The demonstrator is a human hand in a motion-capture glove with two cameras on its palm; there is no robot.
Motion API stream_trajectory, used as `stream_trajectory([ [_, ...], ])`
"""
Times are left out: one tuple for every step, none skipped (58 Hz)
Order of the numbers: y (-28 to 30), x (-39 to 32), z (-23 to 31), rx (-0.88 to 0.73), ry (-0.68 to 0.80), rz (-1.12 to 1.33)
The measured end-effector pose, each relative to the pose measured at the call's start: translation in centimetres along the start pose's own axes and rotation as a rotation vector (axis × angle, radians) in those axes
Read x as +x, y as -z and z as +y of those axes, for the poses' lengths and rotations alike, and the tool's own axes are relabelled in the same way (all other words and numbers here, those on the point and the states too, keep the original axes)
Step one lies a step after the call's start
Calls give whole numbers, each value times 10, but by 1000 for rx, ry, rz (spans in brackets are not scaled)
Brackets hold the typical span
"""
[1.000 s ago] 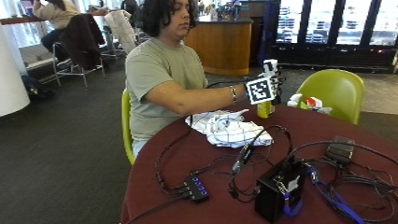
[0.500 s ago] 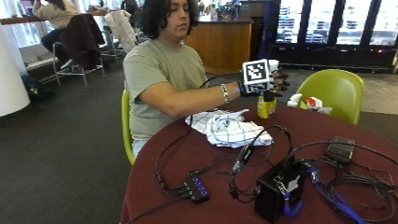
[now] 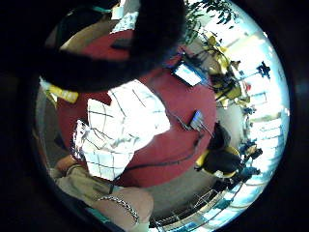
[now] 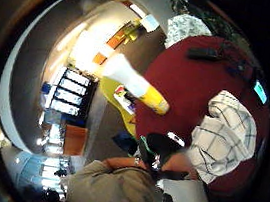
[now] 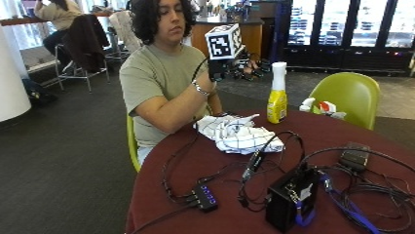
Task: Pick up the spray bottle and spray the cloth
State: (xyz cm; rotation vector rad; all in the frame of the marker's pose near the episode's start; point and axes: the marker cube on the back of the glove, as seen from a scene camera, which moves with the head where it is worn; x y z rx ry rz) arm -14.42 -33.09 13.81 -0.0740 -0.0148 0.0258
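Note:
A spray bottle [image 5: 277,92] with a yellow body and white trigger head stands upright near the far edge of the dark red round table [image 5: 195,175]. A white checked cloth [image 5: 236,132] lies crumpled on the table in front of the person, left of the bottle. My gloved right hand [image 5: 228,68] is raised at chest height, above the cloth and well left of the bottle, with fingers [image 5: 250,68] loosely bent and nothing in them. The thumb side palm view looks down on the bottle [image 4: 137,86] and the cloth [image 4: 226,134]. The little finger side palm view shows the cloth [image 3: 120,130] on the table [image 3: 188,101].
A black box [image 5: 289,204], a small hub [image 5: 204,197] and several cables [image 5: 259,156] cover the near half of the table. A flat black device [image 5: 353,156] lies at the right. A green chair [image 5: 347,95] stands behind the bottle, with a small white and red item [image 5: 321,106] beside it.
My hand was at the bottle a second ago; it has since lifted up and to the left, away from it. The bottle and cloth stay in place.

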Motion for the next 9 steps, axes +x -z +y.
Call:
stream_trajectory([
  [1,1,2,-2,-6,15],
  [1,2,3,-6,-12,29],
  [1,3,5,-11,-18,41],
  [1,3,6,-18,-23,54],
  [1,3,7,-27,-27,65],
  [1,2,8,-38,-29,77],
  [0,2,9,-49,-29,87],
  [0,1,10,-58,-27,96],
  [0,1,10,-64,-25,101],
])
